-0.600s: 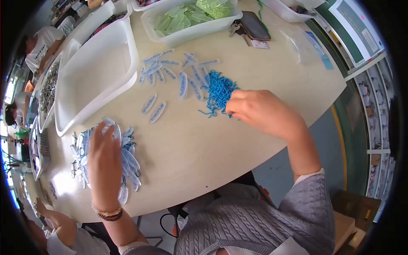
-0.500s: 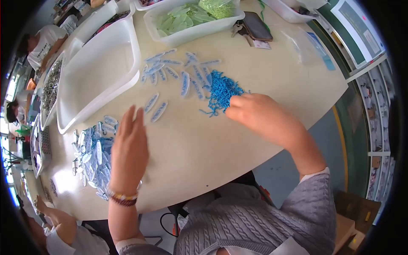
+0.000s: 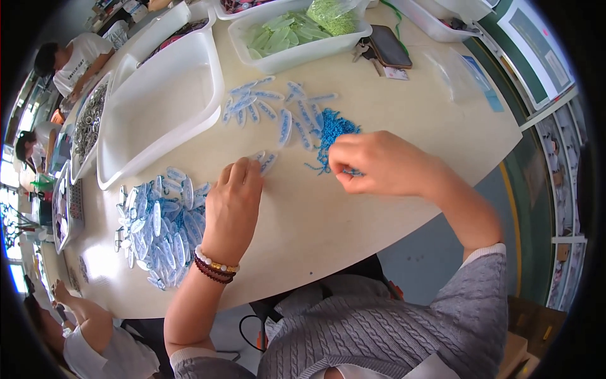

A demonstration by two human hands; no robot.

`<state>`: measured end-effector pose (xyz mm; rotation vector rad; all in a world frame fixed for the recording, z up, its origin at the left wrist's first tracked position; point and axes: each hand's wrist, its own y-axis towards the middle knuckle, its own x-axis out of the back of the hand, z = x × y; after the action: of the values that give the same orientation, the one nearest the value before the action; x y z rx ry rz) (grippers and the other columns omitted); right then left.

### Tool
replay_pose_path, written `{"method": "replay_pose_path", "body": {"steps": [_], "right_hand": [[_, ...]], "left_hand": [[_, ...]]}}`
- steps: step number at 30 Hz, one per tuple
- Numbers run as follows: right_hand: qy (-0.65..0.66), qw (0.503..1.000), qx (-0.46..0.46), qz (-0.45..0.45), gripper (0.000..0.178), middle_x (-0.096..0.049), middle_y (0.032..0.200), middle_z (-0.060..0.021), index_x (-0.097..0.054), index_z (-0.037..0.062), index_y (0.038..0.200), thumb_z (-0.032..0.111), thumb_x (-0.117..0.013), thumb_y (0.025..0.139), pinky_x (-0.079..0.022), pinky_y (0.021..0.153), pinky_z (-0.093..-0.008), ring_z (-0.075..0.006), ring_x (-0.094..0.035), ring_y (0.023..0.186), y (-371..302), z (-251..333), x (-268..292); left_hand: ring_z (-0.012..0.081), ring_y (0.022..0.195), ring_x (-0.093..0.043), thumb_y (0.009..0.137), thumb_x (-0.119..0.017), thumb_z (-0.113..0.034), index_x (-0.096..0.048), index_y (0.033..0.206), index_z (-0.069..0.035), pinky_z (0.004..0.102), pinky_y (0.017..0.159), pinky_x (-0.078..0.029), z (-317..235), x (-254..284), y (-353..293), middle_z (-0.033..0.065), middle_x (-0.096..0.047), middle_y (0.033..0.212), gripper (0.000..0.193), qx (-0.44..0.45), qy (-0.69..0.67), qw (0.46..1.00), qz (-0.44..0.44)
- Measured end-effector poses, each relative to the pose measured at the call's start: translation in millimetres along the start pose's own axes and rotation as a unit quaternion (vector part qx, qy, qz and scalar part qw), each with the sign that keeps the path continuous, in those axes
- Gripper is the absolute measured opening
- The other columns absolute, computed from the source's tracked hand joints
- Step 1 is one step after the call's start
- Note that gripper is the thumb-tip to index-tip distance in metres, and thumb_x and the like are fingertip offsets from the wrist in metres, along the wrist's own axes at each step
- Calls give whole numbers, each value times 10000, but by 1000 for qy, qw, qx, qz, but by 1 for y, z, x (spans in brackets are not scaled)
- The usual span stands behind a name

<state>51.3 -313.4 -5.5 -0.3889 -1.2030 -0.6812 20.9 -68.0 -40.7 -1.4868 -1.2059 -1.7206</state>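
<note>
Near the table's middle, my left hand reaches forward, fingers bent and close together over two clear oval tags with blue lettering. Its fingertips press on the near tag's end, partly covering it. My right hand is pinched at the near right side of a heap of blue ball chains; a bit of blue chain shows under its fingertips. More clear oval tags lie loose to the left of the heap. Beside my left wrist is a big pile of tags with blue chains attached.
A white plastic bin stands at the left, beside a tray of metal rings. At the back are a bin of green leaf-shaped pieces, a phone, keys and a plastic bag. Co-workers sit along the left.
My left hand has moved forward and right from beside the pile onto the two tags, which have shifted right. My right hand stays at the chain heap, slightly turned. The view has shifted a little.
</note>
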Motion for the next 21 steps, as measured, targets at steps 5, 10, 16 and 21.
{"method": "replay_pose_path", "body": {"steps": [5,10,16,21], "right_hand": [[386,916,-104,-15,56,-612,807,-48,-531,30,799,43,-582,782,-489,683,-275,-140,-591,764,4,1,12],[496,859,-110,-62,76,-624,824,-33,-559,5,848,54,-608,815,-472,699,-244,-92,-577,768,11,3,5],[523,842,-110,-76,81,-620,844,-30,-585,-8,880,42,-616,825,-475,727,-209,-74,-583,811,18,8,1],[521,844,-102,-75,78,-620,823,-26,-592,-3,856,55,-630,821,-463,703,-198,-65,-571,781,24,9,-3]], "left_hand": [[261,914,-541,772,-536,-7,-528,1035,-8,346,741,-471,1,3,1,107,-532,970,262,-1,-46,999,-6],[287,875,-549,790,-538,-23,-543,1053,-20,364,754,-456,13,-2,7,118,-543,947,263,55,-138,988,35],[305,914,-537,800,-539,-77,-543,1022,-14,371,783,-441,21,1,20,138,-543,907,230,56,-216,973,55],[317,933,-532,768,-551,-73,-542,941,-8,383,801,-431,9,-11,41,153,-557,878,186,17,-178,983,35]]}}
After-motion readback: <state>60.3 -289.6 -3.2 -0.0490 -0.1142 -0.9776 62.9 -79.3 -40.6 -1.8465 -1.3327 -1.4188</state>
